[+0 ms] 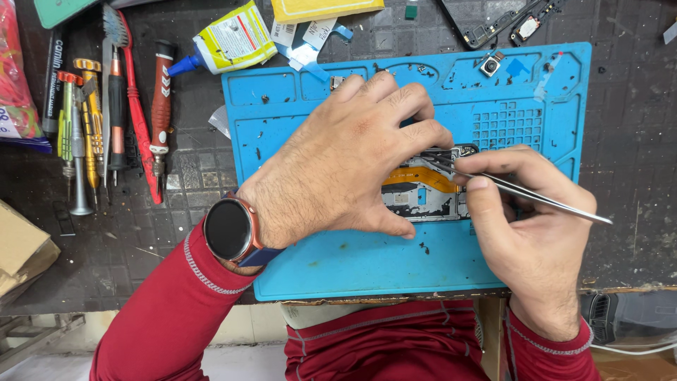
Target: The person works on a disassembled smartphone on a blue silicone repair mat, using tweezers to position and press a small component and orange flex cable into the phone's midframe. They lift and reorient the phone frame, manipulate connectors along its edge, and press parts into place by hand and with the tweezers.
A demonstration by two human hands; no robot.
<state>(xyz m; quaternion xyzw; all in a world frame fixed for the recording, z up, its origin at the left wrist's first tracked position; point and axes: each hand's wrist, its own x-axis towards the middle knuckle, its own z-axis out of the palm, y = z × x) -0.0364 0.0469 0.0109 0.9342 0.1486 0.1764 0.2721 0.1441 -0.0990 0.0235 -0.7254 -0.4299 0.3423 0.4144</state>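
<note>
Head view: left hand lies flat, palm down, over an opened smartphone on the blue silicone repair mat, fingers together and pressing the device's upper edge; most of the phone is hidden beneath it. A round smartwatch sits on the left wrist. Right hand pinches metal tweezers between thumb and forefinger; the tips meet at the phone's top edge, next to the orange flex cable. Whether the tips grip a part cannot be told. A small camera module rests in the mat's upper tray. Screwdrivers lie in a row left of the mat, a glue bottle above them.
</note>
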